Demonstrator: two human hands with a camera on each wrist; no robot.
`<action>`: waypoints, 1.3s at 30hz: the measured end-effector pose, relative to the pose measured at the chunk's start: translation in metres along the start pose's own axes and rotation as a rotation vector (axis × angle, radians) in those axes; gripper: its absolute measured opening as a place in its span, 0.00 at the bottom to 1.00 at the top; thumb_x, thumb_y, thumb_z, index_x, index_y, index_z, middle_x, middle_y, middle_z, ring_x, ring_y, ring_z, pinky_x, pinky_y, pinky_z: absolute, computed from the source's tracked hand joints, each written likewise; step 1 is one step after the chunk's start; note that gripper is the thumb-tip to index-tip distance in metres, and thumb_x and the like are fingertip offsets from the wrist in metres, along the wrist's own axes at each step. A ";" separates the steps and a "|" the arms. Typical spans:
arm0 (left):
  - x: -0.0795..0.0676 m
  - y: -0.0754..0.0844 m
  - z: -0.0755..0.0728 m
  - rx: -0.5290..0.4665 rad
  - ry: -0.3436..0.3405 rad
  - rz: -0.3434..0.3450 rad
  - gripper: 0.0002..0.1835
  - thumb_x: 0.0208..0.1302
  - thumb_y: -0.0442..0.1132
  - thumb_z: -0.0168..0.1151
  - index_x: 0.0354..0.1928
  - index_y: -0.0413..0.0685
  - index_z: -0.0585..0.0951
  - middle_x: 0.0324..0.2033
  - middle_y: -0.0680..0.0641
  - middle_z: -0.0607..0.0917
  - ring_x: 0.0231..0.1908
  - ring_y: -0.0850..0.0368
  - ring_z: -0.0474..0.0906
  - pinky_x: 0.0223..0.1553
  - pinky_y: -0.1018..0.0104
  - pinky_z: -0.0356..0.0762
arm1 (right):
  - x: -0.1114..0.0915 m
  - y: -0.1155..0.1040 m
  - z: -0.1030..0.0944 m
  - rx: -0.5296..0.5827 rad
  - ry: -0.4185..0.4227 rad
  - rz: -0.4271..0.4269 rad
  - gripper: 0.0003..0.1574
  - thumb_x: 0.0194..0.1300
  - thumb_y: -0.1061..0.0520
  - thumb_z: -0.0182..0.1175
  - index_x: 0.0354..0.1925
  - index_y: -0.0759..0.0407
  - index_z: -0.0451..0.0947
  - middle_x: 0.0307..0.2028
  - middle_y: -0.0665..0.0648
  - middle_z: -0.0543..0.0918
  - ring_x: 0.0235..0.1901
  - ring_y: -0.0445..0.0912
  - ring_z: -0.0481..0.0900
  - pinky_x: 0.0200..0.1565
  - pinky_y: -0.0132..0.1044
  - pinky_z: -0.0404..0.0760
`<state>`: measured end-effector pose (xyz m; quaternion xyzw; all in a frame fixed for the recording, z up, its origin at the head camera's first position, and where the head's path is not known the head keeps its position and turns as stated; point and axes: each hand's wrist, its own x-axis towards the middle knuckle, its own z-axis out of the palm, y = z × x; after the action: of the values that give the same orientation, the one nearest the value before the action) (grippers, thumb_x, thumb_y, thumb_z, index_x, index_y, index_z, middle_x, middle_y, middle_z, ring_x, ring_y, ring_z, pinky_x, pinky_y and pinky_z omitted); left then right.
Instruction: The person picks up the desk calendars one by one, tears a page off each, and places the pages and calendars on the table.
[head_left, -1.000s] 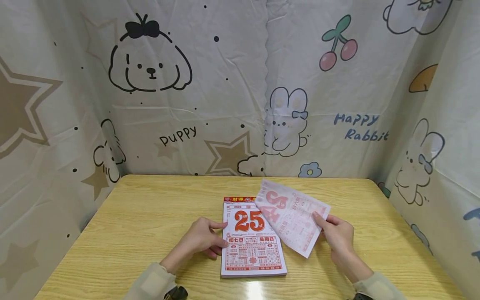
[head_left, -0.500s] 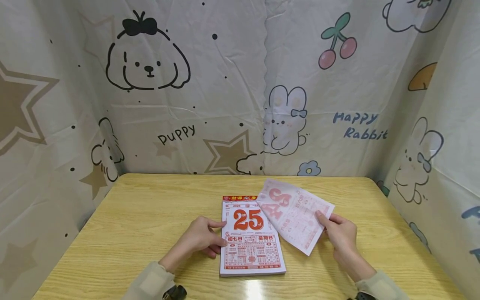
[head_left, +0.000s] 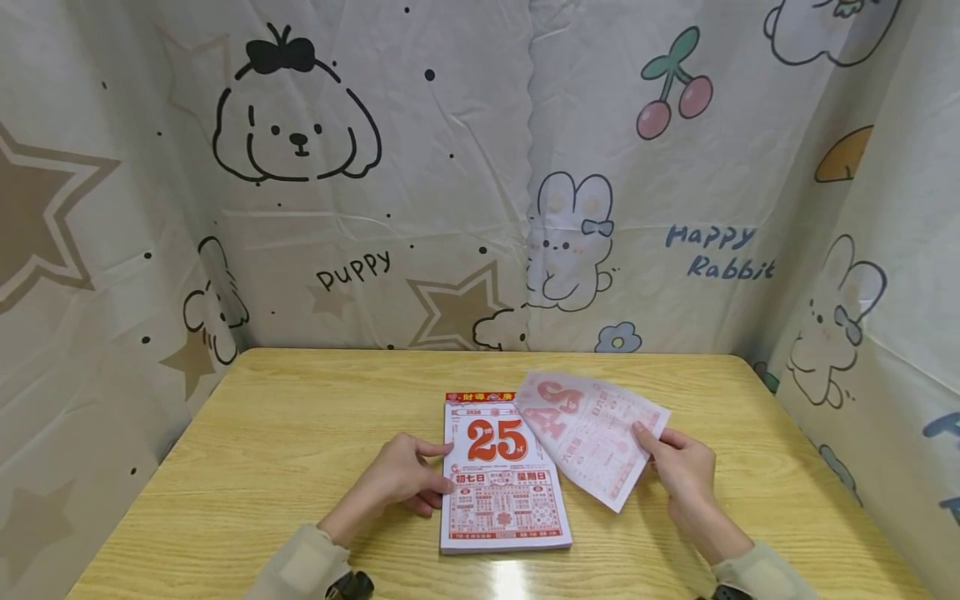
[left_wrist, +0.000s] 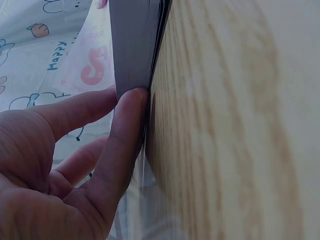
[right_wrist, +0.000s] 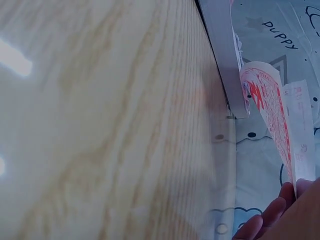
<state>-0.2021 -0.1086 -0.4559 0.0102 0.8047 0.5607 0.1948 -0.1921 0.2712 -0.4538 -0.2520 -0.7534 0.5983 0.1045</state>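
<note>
A thick tear-off calendar [head_left: 504, 508] lies flat on the table, showing a large red 25 under a red header strip. My left hand [head_left: 401, 473] rests at its left side. In the left wrist view, fairly straight fingers press against the calendar's page-edge side [left_wrist: 132, 45]. My right hand [head_left: 684, 467] pinches the lower corner of a thin calendar sheet [head_left: 592, 442], thumb on top. The sheet is flipped, its red print showing through mirrored, and its far-left end overlaps the calendar's upper right. In the right wrist view, the sheet [right_wrist: 272, 100] curls beside the calendar.
The yellow wood-grain table [head_left: 300, 400] extends to both sides of the calendar. A cream curtain [head_left: 450, 192] with cartoon animals, stars and lettering encloses the back and sides. Dark bands sit at both wrists.
The sheet in my right hand has shifted slightly right, and its far upper end has dropped a little lower. My left hand and the calendar stay nearly in place.
</note>
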 end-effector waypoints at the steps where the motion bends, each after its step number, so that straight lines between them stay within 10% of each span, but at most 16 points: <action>1: 0.000 0.000 0.000 0.000 0.000 -0.002 0.36 0.54 0.27 0.81 0.67 0.37 0.80 0.27 0.39 0.87 0.21 0.51 0.87 0.23 0.57 0.91 | 0.000 0.000 0.000 -0.001 0.001 -0.001 0.30 0.70 0.47 0.73 0.53 0.72 0.83 0.28 0.47 0.82 0.28 0.38 0.77 0.28 0.28 0.81; 39: 0.002 -0.002 0.000 0.011 0.002 -0.001 0.35 0.54 0.28 0.81 0.66 0.38 0.82 0.27 0.39 0.87 0.20 0.50 0.87 0.23 0.57 0.91 | 0.003 0.001 -0.018 0.027 0.050 0.042 0.33 0.71 0.45 0.71 0.58 0.71 0.81 0.32 0.48 0.82 0.31 0.40 0.77 0.28 0.28 0.80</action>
<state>-0.2041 -0.1091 -0.4581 0.0104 0.8082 0.5560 0.1939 -0.1863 0.2887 -0.4504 -0.2811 -0.7371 0.6039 0.1139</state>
